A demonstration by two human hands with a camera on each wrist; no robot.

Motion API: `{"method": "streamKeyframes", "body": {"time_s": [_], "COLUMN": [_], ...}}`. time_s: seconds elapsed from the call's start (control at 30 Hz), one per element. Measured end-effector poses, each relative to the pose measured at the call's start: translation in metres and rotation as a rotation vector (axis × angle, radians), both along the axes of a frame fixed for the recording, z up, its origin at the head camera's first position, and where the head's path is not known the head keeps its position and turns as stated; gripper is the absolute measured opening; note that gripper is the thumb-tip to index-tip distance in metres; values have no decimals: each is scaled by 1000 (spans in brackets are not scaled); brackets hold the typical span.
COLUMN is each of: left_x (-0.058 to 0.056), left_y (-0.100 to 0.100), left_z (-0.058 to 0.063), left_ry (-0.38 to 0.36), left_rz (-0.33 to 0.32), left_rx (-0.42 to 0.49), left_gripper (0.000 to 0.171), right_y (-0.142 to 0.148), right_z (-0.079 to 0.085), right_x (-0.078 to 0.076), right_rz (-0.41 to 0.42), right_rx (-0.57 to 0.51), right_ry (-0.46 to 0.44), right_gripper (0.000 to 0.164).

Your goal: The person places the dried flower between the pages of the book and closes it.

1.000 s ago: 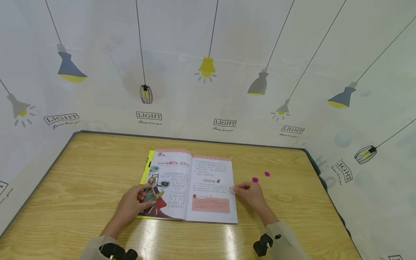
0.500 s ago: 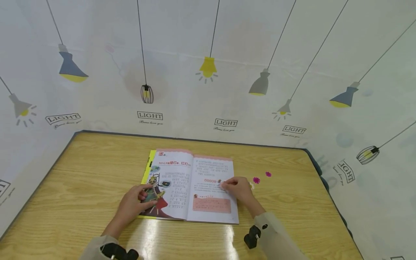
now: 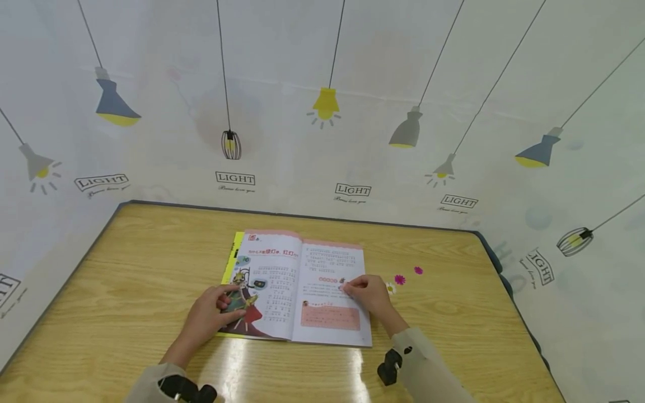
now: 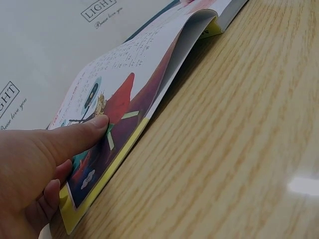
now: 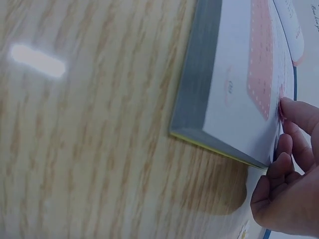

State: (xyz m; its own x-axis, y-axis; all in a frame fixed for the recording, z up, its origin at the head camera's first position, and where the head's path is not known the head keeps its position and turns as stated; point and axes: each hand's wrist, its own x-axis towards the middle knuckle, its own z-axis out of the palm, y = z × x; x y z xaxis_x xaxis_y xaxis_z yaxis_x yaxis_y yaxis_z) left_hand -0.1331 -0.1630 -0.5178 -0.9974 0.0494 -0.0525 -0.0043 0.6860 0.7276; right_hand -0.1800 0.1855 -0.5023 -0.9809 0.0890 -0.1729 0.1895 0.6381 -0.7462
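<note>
An open book (image 3: 330,330) with printed pages lies on the table. My left hand (image 3: 204,319) rests on its left page, thumb and index finger apart on the picture and the other fingers tucked near the edge. In the left wrist view, the thumb (image 4: 84,134) presses on the picture beside the yellow cover (image 4: 75,216). Over the right page, my right hand (image 3: 370,294) pinches a small pink petal-like piece (image 5: 282,109) between thumb and index finger, mostly hidden by the fingertips. Its other fingers are curled in by the page's outer edge.
Right of the book lie two magenta flowers, a nearer one (image 3: 400,279) and a farther one (image 3: 419,270). A white daisy (image 3: 391,288) sits just behind the right hand. The wooden table (image 3: 126,268) meets a lamp-patterned wall covering (image 3: 282,129) at the back.
My right hand has moved left from the book's outer edge onto the right page, uncovering the white daisy. Over the last half second it hardly moves; the left hand stays on its page.
</note>
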Motion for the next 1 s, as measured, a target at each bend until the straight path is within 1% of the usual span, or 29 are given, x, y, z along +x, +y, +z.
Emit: {"method": "streamKeyframes", "body": {"time_s": [0.33, 0.63, 1.0], "left_x": [0, 0, 0], "left_y": [0, 0, -1], "left_z": [-1, -1, -2], "left_ry": [7, 10, 5], "left_rz": [-6, -3, -6], "left_rx": [5, 3, -1], "left_gripper": [56, 56, 56], "right_y": [1, 2, 9], "right_z": [-1, 0, 4], "right_x": [0, -1, -4], "right_rz": [19, 6, -12], "right_rx": [-8, -21, -22], "right_ry": [37, -6, -29], "right_gripper": [14, 17, 18]}}
